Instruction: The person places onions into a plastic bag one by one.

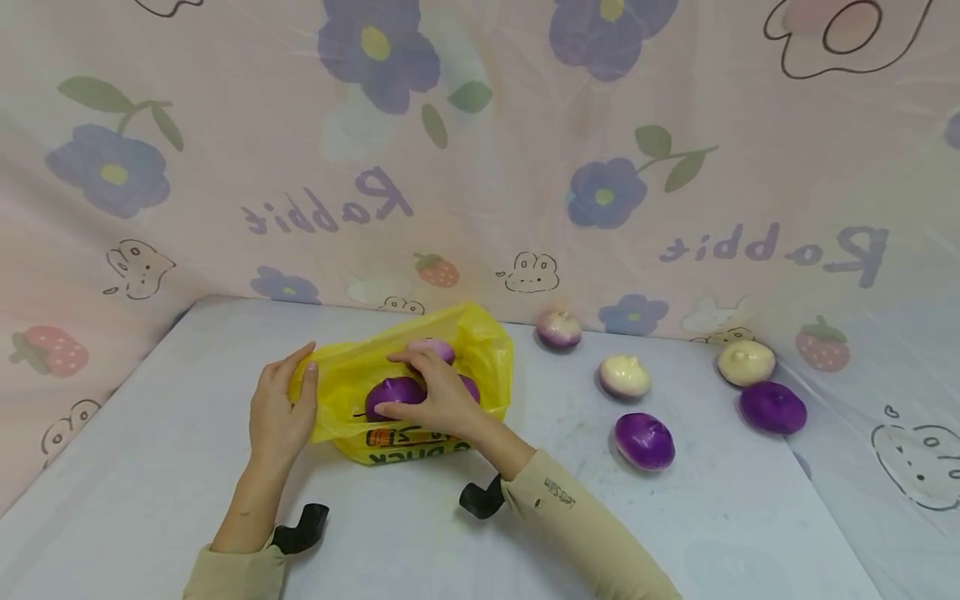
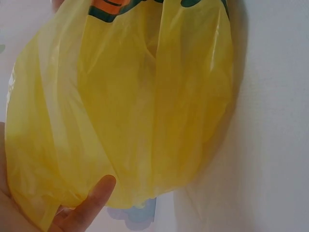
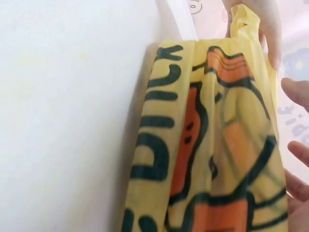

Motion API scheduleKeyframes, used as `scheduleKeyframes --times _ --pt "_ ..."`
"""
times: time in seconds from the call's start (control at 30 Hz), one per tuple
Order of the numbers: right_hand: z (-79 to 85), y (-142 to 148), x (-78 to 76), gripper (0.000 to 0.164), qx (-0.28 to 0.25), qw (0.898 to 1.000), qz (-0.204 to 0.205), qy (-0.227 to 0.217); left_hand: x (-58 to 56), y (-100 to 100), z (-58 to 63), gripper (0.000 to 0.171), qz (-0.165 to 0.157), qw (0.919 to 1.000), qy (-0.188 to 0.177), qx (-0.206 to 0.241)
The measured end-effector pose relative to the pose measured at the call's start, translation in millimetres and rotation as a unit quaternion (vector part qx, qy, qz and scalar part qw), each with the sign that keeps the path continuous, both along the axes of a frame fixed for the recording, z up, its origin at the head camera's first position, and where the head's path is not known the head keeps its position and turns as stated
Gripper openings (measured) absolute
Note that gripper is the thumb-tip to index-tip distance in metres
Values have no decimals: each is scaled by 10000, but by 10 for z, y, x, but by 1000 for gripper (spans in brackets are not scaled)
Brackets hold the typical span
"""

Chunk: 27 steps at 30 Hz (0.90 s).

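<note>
Beige sleeves (image 1: 592, 525) come closest to me, a black piece (image 1: 483, 497) jutting from each, over the white table (image 1: 150, 433). Past them, the left hand (image 1: 281, 412) pinches the edge of a yellow bag (image 1: 492, 358), and the right hand (image 1: 446, 400) is poised inside its mouth, fingers loosely bent and spread, seeming to grip nothing, though I can't tell whether they brush what lies below. The bag sits on the table, its sides thin and crinkled; I'd guess it's light, limp, a bit slippery and easy to tear, best held by the rim. Inside lie a dark purple onion (image 1: 390, 392), another purple one (image 1: 471, 387) half hidden by the right hand, and a pink onion (image 1: 441, 348) behind. Their skins shine, so they'd likely slide and roll; a grasp round the widest part looks surest. Farther right rest a loose purple onion (image 1: 645, 442), a cream onion (image 1: 625, 378) and a pale-topped onion (image 1: 559, 332), with an onion pair (image 1: 772, 407), purple and cream, side by side beyond. Behind hangs a flowered cloth (image 1: 487, 167).
</note>
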State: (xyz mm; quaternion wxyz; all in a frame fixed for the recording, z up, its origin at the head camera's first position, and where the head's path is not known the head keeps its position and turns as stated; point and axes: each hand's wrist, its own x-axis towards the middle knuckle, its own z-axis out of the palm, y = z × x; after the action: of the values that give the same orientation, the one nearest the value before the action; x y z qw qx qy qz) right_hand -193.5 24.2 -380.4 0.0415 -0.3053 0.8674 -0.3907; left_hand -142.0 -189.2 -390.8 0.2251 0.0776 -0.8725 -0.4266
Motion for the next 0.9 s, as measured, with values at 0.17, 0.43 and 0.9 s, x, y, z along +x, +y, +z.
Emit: scheduleKeyframes --times 0.17,0.43,0.9 --pt "-13 105 -18 62 -426 9988 19 224 9 -1 11 39 -3 10000 -11 1" --pt "-15 300 -62 53 -1372 9899 -247 258 7 3 3 38 18 10000 23 20" --pt "72 643 -246 46 -1518 9743 -1257 1092 10 4 -14 38 25 10000 1 -75"
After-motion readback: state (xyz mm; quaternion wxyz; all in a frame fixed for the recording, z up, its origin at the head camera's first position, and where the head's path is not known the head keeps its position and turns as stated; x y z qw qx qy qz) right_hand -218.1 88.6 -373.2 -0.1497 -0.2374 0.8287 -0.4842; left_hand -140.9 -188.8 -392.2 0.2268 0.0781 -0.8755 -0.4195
